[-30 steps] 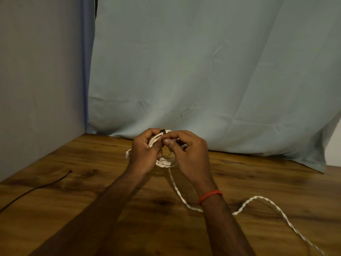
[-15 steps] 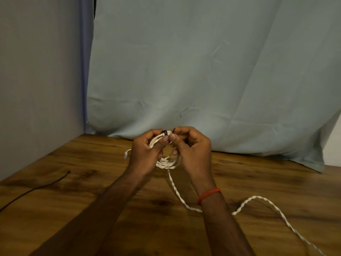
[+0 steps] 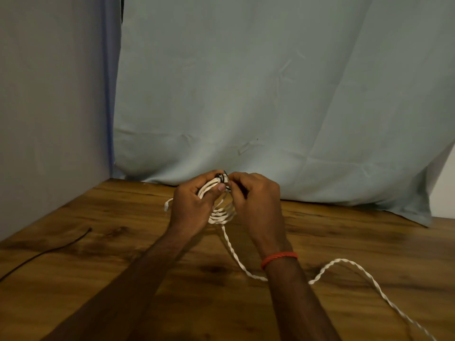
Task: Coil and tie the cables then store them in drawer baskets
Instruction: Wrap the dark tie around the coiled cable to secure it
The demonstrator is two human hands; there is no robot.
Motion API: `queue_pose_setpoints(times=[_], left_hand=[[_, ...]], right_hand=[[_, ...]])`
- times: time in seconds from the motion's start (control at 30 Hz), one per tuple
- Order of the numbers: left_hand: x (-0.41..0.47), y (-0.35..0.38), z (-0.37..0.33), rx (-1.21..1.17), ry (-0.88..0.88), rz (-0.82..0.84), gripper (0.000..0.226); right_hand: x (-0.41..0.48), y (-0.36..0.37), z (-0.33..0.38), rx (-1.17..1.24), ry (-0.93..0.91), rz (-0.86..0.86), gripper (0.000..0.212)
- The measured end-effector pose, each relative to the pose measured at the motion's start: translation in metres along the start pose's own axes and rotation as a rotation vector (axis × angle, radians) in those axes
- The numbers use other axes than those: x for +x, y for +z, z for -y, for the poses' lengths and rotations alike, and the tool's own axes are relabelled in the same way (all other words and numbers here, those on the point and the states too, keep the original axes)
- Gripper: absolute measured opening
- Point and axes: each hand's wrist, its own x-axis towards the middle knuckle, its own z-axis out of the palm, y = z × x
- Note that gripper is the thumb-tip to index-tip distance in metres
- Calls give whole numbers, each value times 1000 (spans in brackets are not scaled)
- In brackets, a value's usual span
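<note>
Worktop: wooden, bare grain nearest me, carrying everything here.
Loose tail: the uncoiled length of the white cable snakes in from the near right corner, passes under the right forearm and runs away from the person into the bundle.
Red band: on the right wrist, just above that tail.
Thin black wire: lying well apart, over on the left.
Left hand: fingers curled round the coil, thumb pressed near its top.
Right hand: meeting the left at the fingertips, pinching the black tie.
Coil: between both hands, its long axis rising from the near loops up and away to the bound end. I can't tell if the low loops touch the worktop.
What the next move turns on: the tie sits at the coil's far, upper end, level with both thumbs. I'd judge the right hand is placed to wind it while the left steadies.
Cloth: a pale backdrop hanging behind it all.
</note>
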Motion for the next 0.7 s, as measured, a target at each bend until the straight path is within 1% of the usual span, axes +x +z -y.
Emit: queue_pose_setpoints(times=[0.13, 0.27, 0.4, 0.57, 0.7], left_hand=[[1, 0, 5, 31, 25, 2, 28], [2, 0, 4, 101, 104, 15, 26], [0, 0, 1, 159, 161, 21, 29], [-1, 0, -2, 181, 194, 34, 26], [0, 0, -4, 188, 205, 51, 25]], right_hand=[[1, 0, -1, -120, -68, 28, 13], [0, -1, 3, -199, -72, 55, 15], [-2, -2, 6, -262, -65, 46, 12], [0, -1, 4, -286, -80, 77, 9], [-1, -2, 5, -238, -89, 62, 11]])
